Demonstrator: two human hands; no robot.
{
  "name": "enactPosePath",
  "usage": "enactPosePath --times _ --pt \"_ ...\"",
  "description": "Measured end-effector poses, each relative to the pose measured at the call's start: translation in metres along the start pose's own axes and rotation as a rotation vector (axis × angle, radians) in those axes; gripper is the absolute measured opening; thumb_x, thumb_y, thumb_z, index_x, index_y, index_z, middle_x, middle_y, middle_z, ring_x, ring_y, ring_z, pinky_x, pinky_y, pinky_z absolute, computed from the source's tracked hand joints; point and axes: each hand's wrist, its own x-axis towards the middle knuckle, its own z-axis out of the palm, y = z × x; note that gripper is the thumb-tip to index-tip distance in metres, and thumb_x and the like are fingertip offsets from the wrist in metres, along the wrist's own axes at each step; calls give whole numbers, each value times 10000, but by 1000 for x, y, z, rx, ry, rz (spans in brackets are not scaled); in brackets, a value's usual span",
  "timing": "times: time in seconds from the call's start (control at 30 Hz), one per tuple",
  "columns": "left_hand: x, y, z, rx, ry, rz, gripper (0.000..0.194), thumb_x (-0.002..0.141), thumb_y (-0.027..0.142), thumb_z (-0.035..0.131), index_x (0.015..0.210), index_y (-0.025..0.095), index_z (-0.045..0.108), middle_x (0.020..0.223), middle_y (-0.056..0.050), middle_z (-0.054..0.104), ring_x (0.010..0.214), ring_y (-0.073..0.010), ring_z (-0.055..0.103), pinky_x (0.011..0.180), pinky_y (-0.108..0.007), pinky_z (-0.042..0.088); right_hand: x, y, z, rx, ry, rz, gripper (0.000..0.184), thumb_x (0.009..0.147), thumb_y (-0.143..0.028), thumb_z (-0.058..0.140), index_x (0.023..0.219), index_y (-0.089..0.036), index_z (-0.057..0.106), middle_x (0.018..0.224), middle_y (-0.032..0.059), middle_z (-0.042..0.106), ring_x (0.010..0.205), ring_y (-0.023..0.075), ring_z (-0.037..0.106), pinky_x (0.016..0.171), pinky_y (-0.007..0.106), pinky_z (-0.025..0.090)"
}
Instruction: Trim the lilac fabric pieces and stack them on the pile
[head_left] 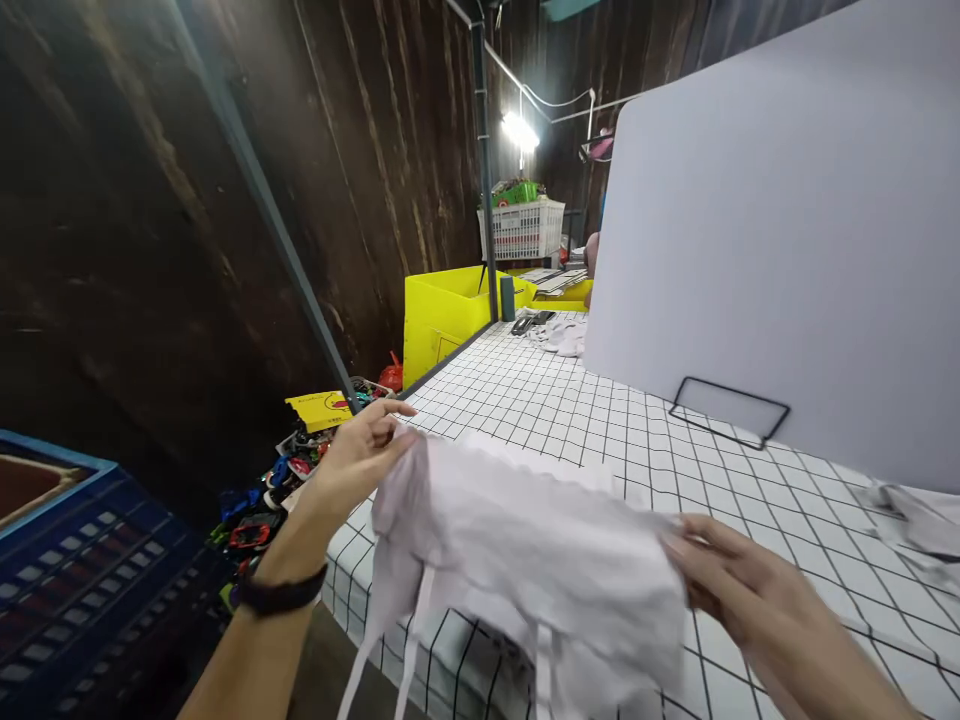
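Stretched between my two hands is a pale white-lilac garment (547,540) with thin straps or ties dangling from it; its exact kind is not clear. My left hand (360,460), with a dark band on the wrist, pinches its upper left corner between thumb and fingers. At the other end, my right hand (739,580) grips the upper right edge, slightly blurred. The cloth hangs in loose folds over the near edge of the table (525,395), which has a white cover with a black grid.
A large white panel (765,220) stands on a black wire stand (731,440) at the right. More pale cloth lies at the table's far end (562,335) and right side (922,520). Yellow bins (442,310), a blue crate (90,590) and heaped small items (262,510) flank the left.
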Motion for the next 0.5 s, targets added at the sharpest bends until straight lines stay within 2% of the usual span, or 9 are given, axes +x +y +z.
enactPosePath --times 0.07,0.1,0.23,0.4,0.5 --pt "36 -26 24 100 -60 -76 277 768 350 658 986 181 641 602 74 408 577 -122 460 548 -217 348 32 -2 20 62 -72 112 357 709 -496 827 904 -210 740 657 34 675 647 226 611 618 353 532" --pt "51 -40 37 124 -82 -100 239 743 321 656 927 167 648 571 85 362 543 -118 426 528 -221 322 45 0 28 49 -49 138 337 685 -475 837 847 -202 727 622 22 652 625 209 586 592 332 501" --pt "81 -78 79 203 -127 -109 127 704 212 620 811 164 668 541 80 358 546 -127 410 545 -240 304 74 14 41 -73 30 168 283 691 -461 794 734 -203 687 562 -2 607 531 165 493 516 296 400" --pt "92 -90 96 327 -110 -91 150 756 161 571 862 180 675 595 51 444 638 -155 490 615 -253 358 94 18 42 -336 151 -8 214 769 -432 654 686 -236 644 541 1 634 504 188 504 552 329 395" --pt "94 -89 103 403 -112 -93 175 756 162 585 906 189 672 679 16 556 717 -186 571 683 -273 426 103 18 49 -379 188 -53 158 758 -362 624 653 -249 590 527 2 628 524 210 549 569 332 392"
